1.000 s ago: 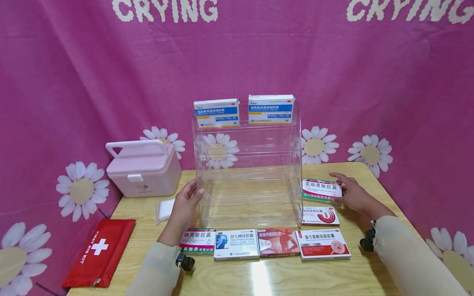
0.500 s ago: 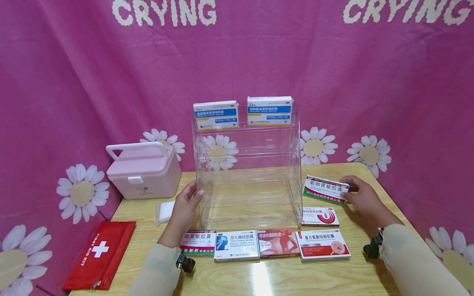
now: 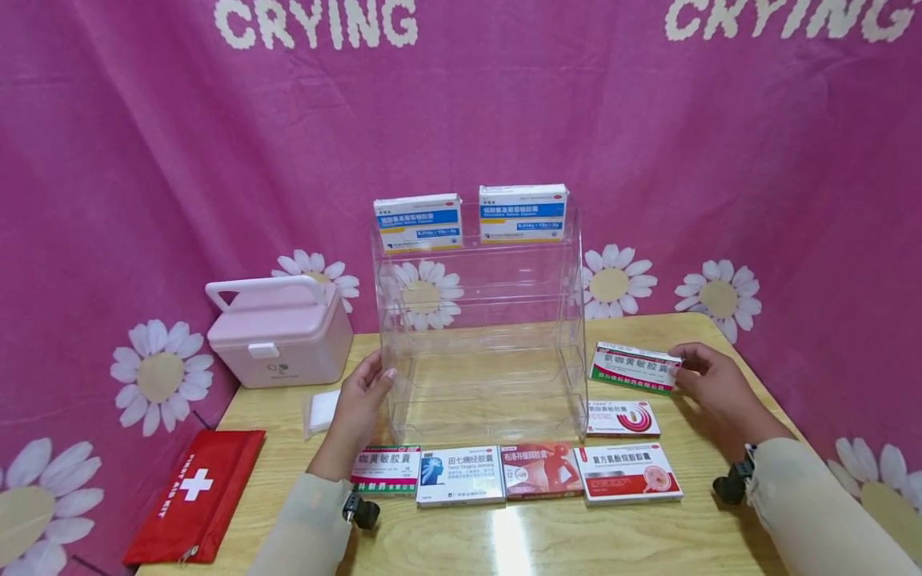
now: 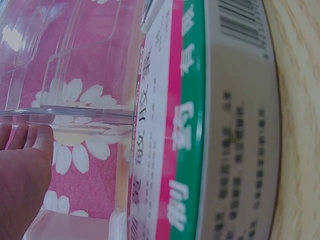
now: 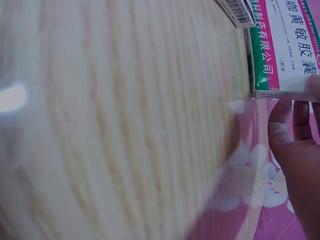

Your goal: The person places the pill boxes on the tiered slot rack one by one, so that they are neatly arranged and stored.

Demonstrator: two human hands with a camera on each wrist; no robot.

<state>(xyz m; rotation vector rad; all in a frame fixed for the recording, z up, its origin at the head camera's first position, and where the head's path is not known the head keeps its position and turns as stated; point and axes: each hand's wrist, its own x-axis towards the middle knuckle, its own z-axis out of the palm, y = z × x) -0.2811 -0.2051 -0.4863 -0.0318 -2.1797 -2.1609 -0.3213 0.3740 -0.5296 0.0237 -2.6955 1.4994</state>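
My right hand (image 3: pixel 709 382) pinches the right end of a green, pink and white capsule box (image 3: pixel 634 370), beside the display rack. In the right wrist view the thumb lies on the box's face, with fingers behind its edge. The clear tiered display rack (image 3: pixel 483 360) stands in the middle of the table. My left hand (image 3: pixel 358 408) touches the rack's left side, and in the left wrist view its fingers (image 4: pixel 44 140) look fairly straight against the clear edge. Two blue-and-white capsule boxes (image 3: pixel 418 224) stand in the rack's top tier.
A front row holds another green-and-pink box (image 3: pixel 389 470), a blue-and-white box (image 3: pixel 461 476), an orange-red box (image 3: pixel 542 470) and a red-and-white box (image 3: pixel 628 474). A smaller box (image 3: pixel 623 418) lies behind. At left are a pink case (image 3: pixel 277 336), white packet (image 3: pixel 322 412) and red first-aid pouch (image 3: pixel 198 496).
My right hand has drawn the green-and-pink box a little to the right, away from the rack, and its tilt has changed. The left hand stays against the rack.
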